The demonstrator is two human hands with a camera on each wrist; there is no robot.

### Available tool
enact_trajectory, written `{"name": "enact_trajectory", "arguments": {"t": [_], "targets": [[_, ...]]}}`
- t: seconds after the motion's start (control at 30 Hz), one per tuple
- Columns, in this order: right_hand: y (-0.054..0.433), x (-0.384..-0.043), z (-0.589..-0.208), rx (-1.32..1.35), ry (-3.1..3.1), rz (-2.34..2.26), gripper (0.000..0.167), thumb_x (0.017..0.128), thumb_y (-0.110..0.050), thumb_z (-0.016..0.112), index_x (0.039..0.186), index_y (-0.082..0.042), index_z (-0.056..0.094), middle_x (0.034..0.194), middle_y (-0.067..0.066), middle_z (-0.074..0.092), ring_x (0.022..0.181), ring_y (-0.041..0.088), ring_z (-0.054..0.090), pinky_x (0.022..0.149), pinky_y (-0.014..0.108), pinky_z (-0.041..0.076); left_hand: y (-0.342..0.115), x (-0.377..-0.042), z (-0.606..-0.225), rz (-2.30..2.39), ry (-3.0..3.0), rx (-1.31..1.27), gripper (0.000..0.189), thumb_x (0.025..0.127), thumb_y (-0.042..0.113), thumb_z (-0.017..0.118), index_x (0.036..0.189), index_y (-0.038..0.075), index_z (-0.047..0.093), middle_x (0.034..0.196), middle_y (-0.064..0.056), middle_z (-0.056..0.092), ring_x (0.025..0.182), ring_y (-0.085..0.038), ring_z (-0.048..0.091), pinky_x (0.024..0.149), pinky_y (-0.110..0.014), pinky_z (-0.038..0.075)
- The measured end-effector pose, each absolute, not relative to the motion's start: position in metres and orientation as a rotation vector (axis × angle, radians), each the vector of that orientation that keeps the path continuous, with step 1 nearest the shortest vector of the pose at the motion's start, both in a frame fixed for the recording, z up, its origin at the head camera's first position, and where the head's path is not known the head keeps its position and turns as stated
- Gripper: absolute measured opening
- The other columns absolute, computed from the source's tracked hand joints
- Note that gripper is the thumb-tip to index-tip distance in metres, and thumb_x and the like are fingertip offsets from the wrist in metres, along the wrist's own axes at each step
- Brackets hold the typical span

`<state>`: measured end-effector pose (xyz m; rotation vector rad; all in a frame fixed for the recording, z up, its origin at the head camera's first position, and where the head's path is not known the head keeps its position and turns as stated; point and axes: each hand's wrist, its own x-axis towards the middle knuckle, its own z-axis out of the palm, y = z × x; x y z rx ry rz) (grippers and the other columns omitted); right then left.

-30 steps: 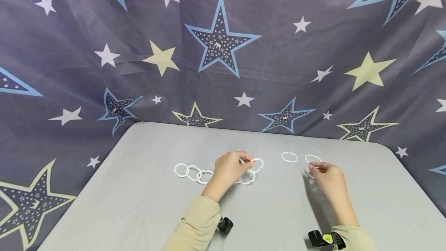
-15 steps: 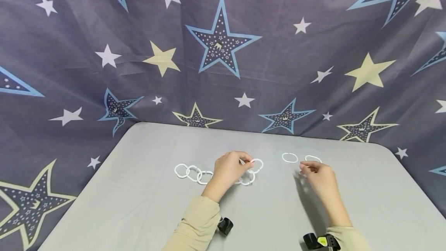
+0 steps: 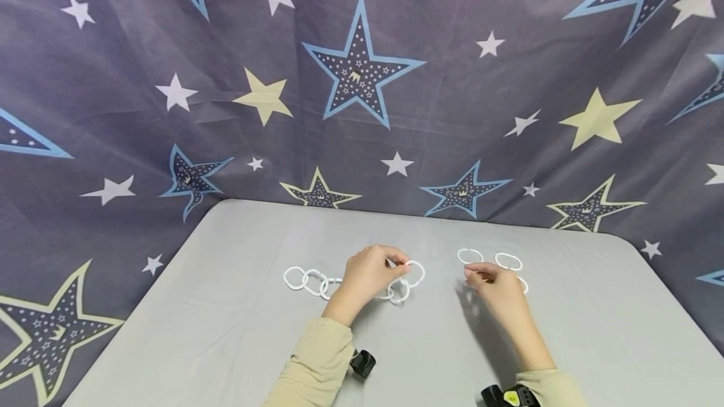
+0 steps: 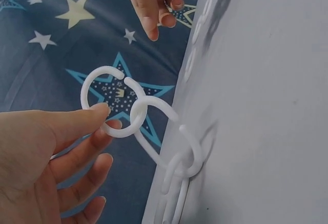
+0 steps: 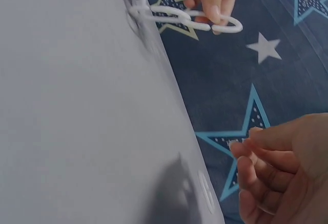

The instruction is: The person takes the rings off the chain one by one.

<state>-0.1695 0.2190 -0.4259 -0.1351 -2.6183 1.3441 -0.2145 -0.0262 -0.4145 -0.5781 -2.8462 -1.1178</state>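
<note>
My left hand (image 3: 367,274) pinches a white plastic chain link (image 4: 88,83) between thumb and fingertips. This link has a small gap at its top and hooks through another link (image 4: 159,103), from which the chain runs down to the table. In the head view the rest of the white chain (image 3: 294,268) lies leftwards, partly hidden behind my hand. Farther right, my right hand (image 3: 500,286) hovers over the table, thumb and fingertips close together, with nothing seen between them. Its fingertips are near a loose link (image 3: 460,257); the others are a second link (image 3: 509,254) and a partly covered third (image 3: 526,286).
A grey table (image 3: 226,331) carries everything, its far edge against a star-patterned cloth (image 3: 441,112). Black cameras (image 3: 363,363) are worn at both wrists. In the right wrist view a shadow (image 5: 174,198) falls on the tabletop beside a loose link (image 5: 206,190).
My right hand has moved left, away from the right-hand loose links towards the leftmost loose one. My left hand keeps its pinch on the chain link, which has shifted slightly left and down.
</note>
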Motion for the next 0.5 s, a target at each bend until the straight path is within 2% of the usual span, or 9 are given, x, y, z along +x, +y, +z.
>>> {"name": "enact_trajectory", "arguments": {"t": [0.23,0.5], "targets": [[0.204,-0.169,-0.432,-0.103,-2.606,1.458,0.021,0.093,-0.008,0.068,0.108,0.007,0.071,0.081,0.011,0.072,0.068,0.020,0.067,0.062,0.026,0.054,-0.033,-0.216,-0.413,-1.162,-2.865,-0.600,0.013,0.089,0.034,0.074,0.099,0.027,0.078,0.087,0.020,0.068,0.071,-0.002,0.055,0.068,-0.030,0.043],[0.198,-0.171,-0.432,-0.040,-2.572,1.640,0.026,0.093,-0.012,0.070,0.112,0.006,0.070,0.093,0.015,0.074,0.073,0.023,0.069,0.061,0.028,0.053,-0.037,-0.218,-0.409,-1.189,-2.864,-0.607,0.015,0.089,0.033,0.075,0.102,0.026,0.078,0.087,0.019,0.069,0.075,-0.003,0.056,0.070,-0.030,0.044]]}}
